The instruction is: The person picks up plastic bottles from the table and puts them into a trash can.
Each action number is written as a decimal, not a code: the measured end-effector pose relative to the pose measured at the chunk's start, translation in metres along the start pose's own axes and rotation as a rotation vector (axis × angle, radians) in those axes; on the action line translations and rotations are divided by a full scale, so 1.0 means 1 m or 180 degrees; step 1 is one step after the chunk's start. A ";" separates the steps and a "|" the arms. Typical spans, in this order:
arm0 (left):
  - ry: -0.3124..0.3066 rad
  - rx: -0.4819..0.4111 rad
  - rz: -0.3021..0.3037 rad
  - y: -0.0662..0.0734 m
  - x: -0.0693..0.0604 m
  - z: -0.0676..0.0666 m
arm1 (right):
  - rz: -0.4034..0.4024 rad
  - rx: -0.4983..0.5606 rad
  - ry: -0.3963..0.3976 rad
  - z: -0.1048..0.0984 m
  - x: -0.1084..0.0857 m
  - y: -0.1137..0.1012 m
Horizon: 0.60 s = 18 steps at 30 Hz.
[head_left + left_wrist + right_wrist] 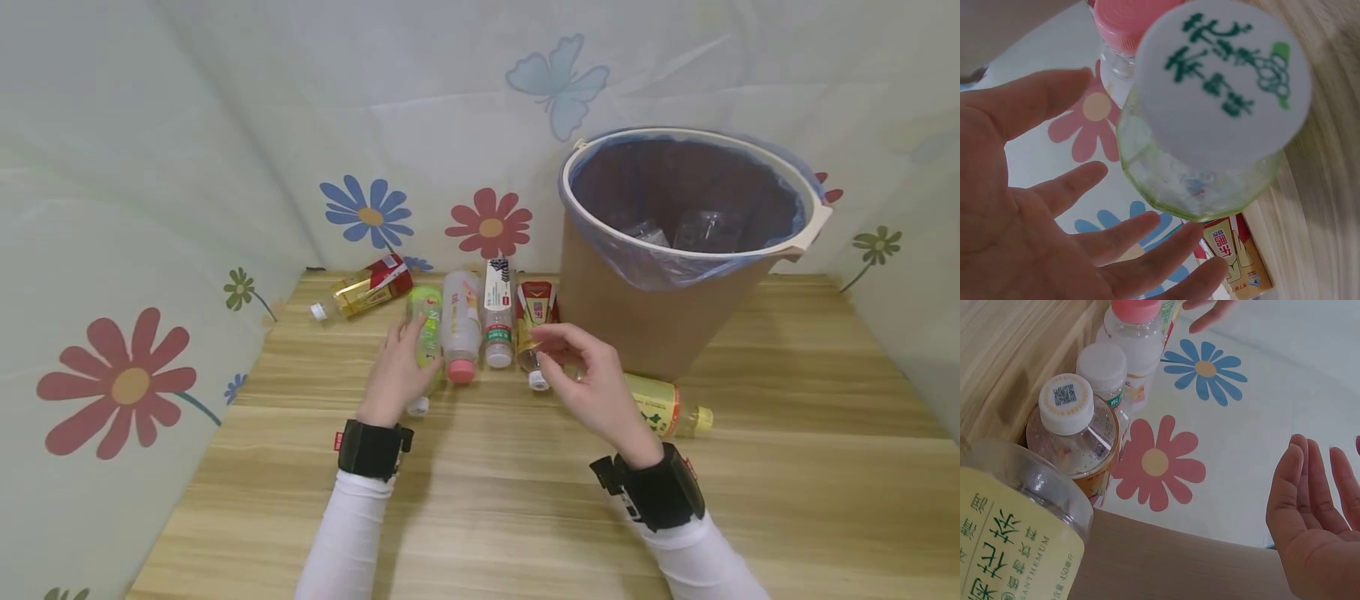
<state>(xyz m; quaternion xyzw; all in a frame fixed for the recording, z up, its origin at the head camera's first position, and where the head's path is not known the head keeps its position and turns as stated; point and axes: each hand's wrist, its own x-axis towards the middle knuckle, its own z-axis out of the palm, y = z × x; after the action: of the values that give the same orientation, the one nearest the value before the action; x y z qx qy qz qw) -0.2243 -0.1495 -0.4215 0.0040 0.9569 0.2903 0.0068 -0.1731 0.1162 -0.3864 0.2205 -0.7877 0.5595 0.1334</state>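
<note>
Pale wall cloth [420, 92] behind the bin [622, 325] and off to either side, printed with flowers [369, 215]; I see nothing of the room beyond it. Wood-grain table [487, 517] under the bin, running out in front of it and to its left. Bin has a bluish liner [637, 268], some clear plastic [708, 229] inside. From my remote feed, the left hand [397, 371], left of the bin, has its fingers spread wide about the green-labelled bottle [424, 321]; contact I cannot tell. Right hand [588, 383], just in front of the bin, has loosely bent fingers, holding nothing. I judge the step as the left hand's reach for that bottle; the next move calls for closing those fingers round its body. Pink-capped bottle [461, 312], white-labelled bottle [498, 312] and a red-and-gold bottle [537, 308] lie between it and the bin; another red-and-gold one [375, 287] lies farthest left of the bin. Yellow-labelled bottle [652, 402] lies before the bin's foot, its yellow cap [703, 419] pointing right.
</note>
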 end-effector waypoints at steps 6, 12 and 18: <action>-0.0244 0.0038 -0.0114 -0.004 -0.001 -0.002 | 0.0017 -0.0067 -0.0014 0.004 0.000 0.000; -0.0322 0.0047 -0.0149 -0.014 0.000 -0.002 | 0.0012 -0.0092 -0.0049 0.005 -0.001 0.001; -0.0120 0.0219 -0.0225 -0.028 0.001 -0.009 | 0.0007 -0.0053 -0.0050 0.006 -0.001 0.000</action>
<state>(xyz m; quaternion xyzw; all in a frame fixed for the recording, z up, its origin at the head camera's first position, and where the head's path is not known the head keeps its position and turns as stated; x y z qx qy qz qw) -0.2258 -0.1782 -0.4293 -0.0241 0.9656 0.2566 0.0350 -0.1719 0.1109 -0.3890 0.2230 -0.7937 0.5513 0.1283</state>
